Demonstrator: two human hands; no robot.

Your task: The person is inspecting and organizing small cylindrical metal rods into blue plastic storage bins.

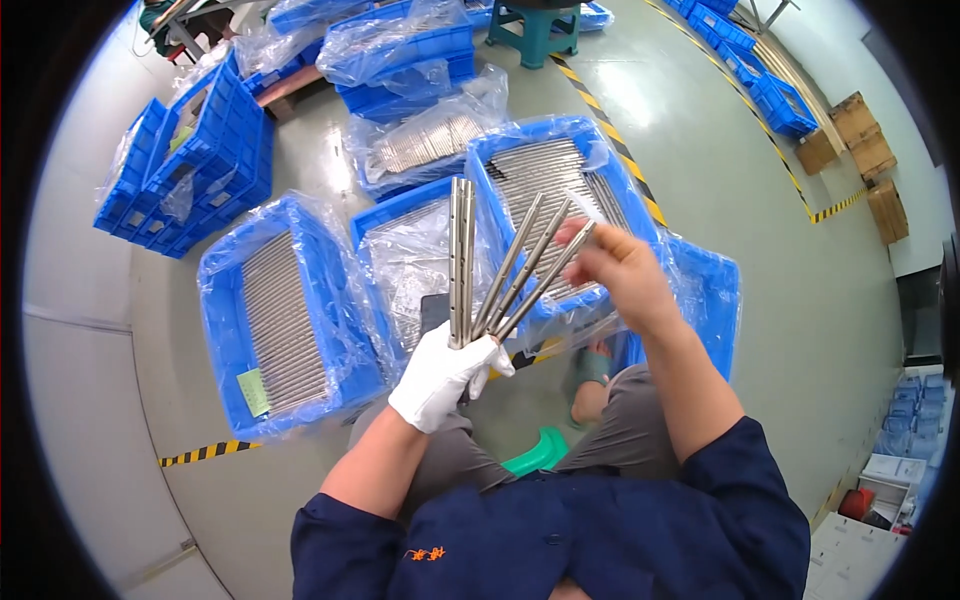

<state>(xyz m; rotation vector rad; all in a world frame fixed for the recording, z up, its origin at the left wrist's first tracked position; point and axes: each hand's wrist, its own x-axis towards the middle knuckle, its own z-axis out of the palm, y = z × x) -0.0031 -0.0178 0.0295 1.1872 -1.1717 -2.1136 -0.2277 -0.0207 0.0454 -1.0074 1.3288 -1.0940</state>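
Several slim silvery metal rods with small holes along them stand fanned out in my left hand, which wears a white glove and is closed round their lower ends. Two rods point straight up side by side; the others lean to the right. My bare right hand is at the upper end of the rightmost rod, its fingers curled and pinched together there. A pale, blurred strip shows just above those fingers; I cannot tell what it is.
Plastic-lined blue crates of rods stand before me: one at left, one in the middle, one at right. Another blue crate sits by my right knee. Stacked crates and a green stool are farther off.
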